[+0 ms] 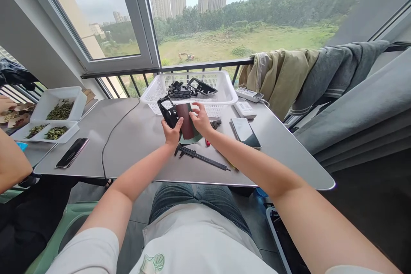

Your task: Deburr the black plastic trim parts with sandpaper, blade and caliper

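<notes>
My left hand (172,132) is closed around a black plastic frame part (168,113), which has an open window at its upper end and small holes lower down. My right hand (201,120) pinches a curved sheet of sandpaper (186,122), reddish brown on one face and green on the other. The sheet lies against the right side of the black part, and my left thumb rests near its edge. Just below both hands, a black vernier caliper (202,158) lies slantwise on the grey table (141,158). Small dark pieces (215,124) sit partly hidden behind my right wrist.
A white basket (226,87) of black plastic parts stands at the back. Right of it are a dark-screened phone (245,132), a white device (244,108) and a power strip (249,94). Leftward lie a cable (111,137), another phone (72,153), leaf-filled containers (66,137) and a person's arm (13,158).
</notes>
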{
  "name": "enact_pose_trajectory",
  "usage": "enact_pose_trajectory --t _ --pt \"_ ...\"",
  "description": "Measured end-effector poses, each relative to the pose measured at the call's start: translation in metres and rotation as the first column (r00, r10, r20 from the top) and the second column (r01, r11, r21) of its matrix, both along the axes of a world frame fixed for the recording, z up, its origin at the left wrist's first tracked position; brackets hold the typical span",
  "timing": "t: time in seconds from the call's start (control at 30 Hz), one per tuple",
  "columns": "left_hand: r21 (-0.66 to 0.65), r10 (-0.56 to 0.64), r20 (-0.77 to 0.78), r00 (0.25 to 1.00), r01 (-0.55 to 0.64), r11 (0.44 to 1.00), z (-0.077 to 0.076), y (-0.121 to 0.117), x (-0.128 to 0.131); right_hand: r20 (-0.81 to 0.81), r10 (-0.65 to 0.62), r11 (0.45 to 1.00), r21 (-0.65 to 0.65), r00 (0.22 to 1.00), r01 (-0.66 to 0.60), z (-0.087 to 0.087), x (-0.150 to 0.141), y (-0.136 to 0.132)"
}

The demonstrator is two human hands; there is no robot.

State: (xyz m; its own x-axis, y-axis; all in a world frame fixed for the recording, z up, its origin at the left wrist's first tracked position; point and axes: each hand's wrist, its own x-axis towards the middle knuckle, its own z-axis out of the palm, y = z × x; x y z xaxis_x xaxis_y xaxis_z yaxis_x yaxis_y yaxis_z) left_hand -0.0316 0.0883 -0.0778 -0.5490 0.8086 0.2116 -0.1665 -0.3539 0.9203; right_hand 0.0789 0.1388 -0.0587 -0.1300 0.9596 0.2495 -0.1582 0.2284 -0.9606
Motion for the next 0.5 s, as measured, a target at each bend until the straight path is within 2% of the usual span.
enact_pose_trajectory --t 0.23,0.5 --pt "-0.001 -0.066 0.079 0.995 0.066 0.998 0.004 -0.005 0.001 -0.075 0.126 0.988 -0.082 0.989 -0.132 0.011 0.008 -0.004" --pt "0.022 -0.128 0.043 0.991 0.128 0.992 0.006 -0.017 0.003 -0.146 0.224 0.941 -0.225 0.964 -0.253 0.020 0.018 -0.018"
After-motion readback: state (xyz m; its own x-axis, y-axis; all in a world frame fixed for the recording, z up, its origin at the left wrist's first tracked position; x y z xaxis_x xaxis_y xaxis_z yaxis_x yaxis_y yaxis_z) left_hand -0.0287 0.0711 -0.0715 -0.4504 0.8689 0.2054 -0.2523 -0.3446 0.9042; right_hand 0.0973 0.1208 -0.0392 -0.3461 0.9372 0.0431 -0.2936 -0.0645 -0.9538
